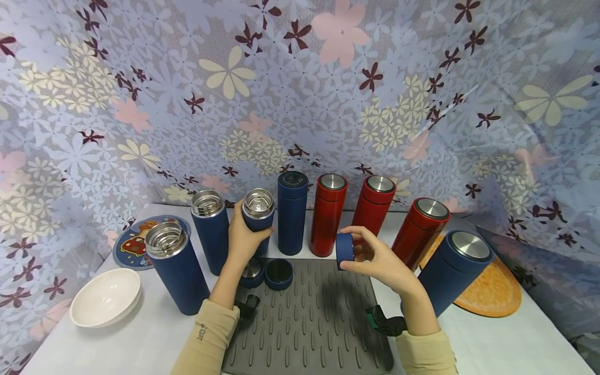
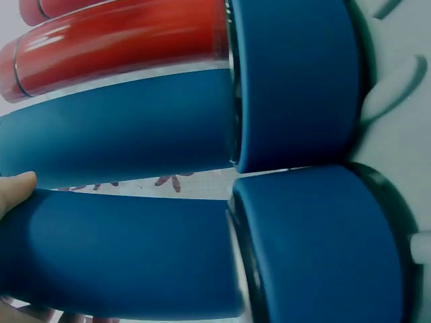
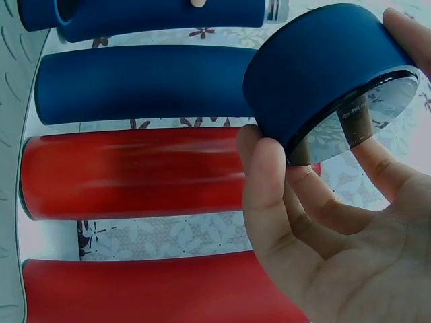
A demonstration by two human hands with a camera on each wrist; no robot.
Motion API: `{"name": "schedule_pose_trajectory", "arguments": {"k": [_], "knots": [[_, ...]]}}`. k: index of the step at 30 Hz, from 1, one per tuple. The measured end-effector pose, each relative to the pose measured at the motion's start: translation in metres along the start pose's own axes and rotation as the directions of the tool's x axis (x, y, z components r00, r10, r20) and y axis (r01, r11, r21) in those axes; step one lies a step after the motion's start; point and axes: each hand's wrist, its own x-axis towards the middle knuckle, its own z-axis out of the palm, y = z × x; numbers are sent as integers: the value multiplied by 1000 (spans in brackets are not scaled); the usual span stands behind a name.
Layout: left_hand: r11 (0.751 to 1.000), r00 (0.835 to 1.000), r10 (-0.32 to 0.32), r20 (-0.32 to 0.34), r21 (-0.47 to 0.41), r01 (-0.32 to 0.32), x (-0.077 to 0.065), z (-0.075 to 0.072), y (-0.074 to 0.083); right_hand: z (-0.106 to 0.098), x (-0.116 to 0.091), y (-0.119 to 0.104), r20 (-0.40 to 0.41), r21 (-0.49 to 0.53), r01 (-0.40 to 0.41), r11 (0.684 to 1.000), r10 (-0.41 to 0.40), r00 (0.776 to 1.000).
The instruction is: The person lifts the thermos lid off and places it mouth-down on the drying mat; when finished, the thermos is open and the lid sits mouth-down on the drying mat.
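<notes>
My left hand [image 1: 247,233] grips a blue thermos bottle [image 1: 259,221] around its upper body. The bottle stands upright with its bare steel mouth uncovered. In the left wrist view the thumb [image 2: 17,190] shows against the blue side. My right hand [image 1: 377,258] pinches a blue thermos lid [image 1: 344,250] above the mat. The right wrist view shows that lid [image 3: 330,74] held by its rim, its shiny top facing the palm. Two more blue lids [image 1: 278,274] [image 1: 252,272] lie on the mat's far left corner, close to the left forearm.
Two other uncovered blue bottles [image 1: 209,234] [image 1: 173,271] stand at the left. Capped red bottles [image 1: 328,219] and capped blue ones [image 1: 292,213] [image 1: 452,271] stand along the back and right. A white bowl [image 1: 105,297], a grey ridged mat [image 1: 304,323] and round placemats [image 1: 492,286] lie around.
</notes>
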Motion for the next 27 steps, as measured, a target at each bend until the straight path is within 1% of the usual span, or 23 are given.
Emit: {"name": "schedule_pose_trajectory", "arguments": {"k": [6, 12, 17, 19, 23, 27], "knots": [[998, 998, -54, 9, 10, 54, 8, 0, -1, -1, 1, -1, 5, 1, 4, 1000, -4, 1000], [997, 997, -75, -10, -17, 75, 15, 5, -4, 1, 2, -1, 11, 26, 12, 1000, -12, 1000], [995, 995, -97, -10, -22, 96, 17, 7, -9, 10, 8, 5, 3, 25, 3, 1000, -3, 1000], [995, 995, -100, -9, -18, 100, 18, 7, -10, 15, 13, 7, 1, -15, 0, 1000, 0, 1000], [994, 994, -106, -15, -9, 106, 19, 8, -12, 29, 25, 13, 3, -142, -13, 990, 14, 1000], [994, 993, -110, -30, 0, 110, 21, 8, -13, 43, 38, 20, -9, -296, -54, 954, 54, 999]]}}
